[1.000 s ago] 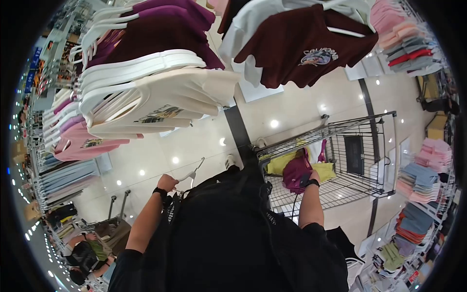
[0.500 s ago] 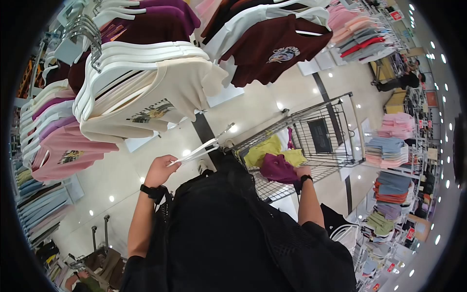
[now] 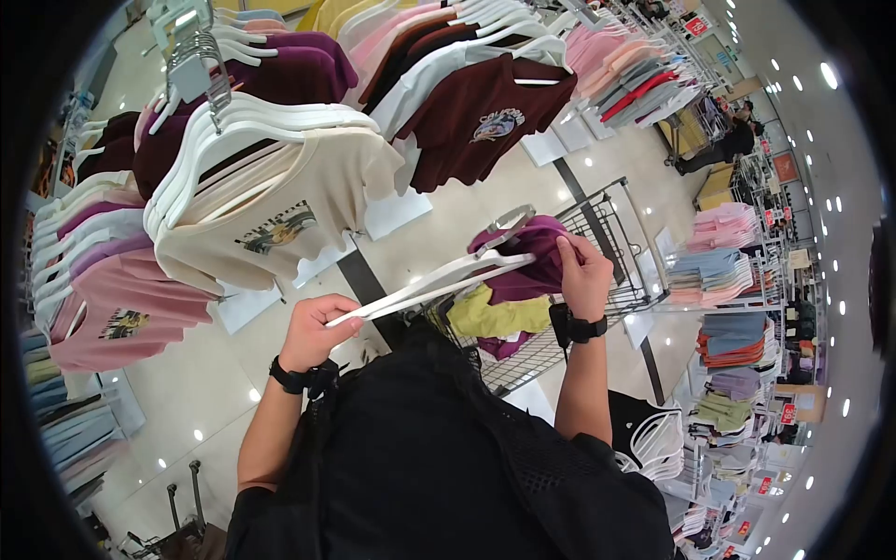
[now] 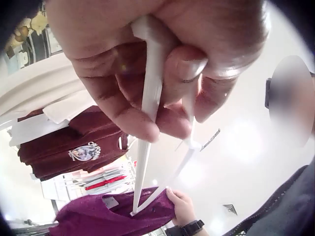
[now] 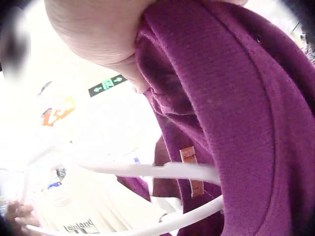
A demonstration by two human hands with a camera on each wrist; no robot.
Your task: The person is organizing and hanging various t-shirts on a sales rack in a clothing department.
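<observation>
A white clothes hanger (image 3: 420,285) is gripped near one end by my left hand (image 3: 322,331), its metal hook pointing up. The other end of the hanger reaches inside the neck opening of a purple shirt (image 3: 532,275). With thumb and fingers, my right hand (image 3: 586,275) pinches the shirt at its ribbed collar. Close up in the right wrist view, the collar (image 5: 236,98) hangs over the hanger bars, and a small orange label (image 5: 189,162) shows inside. In the left wrist view my curled fingers wrap the hanger bars.
Below the shirt, a wire shopping cart (image 3: 518,378) holds a yellow-green garment (image 3: 509,317) and more purple cloth. Racks of cream shirts (image 3: 271,233) and maroon shirts (image 3: 485,121) stand ahead and left. Folded clothes (image 3: 723,266) line the right side; a person (image 3: 733,145) is farther off.
My right hand has lifted the purple shirt out of the cart towards the hanger. The left hand has brought the hanger right, and its end is now inside the shirt's neck.
</observation>
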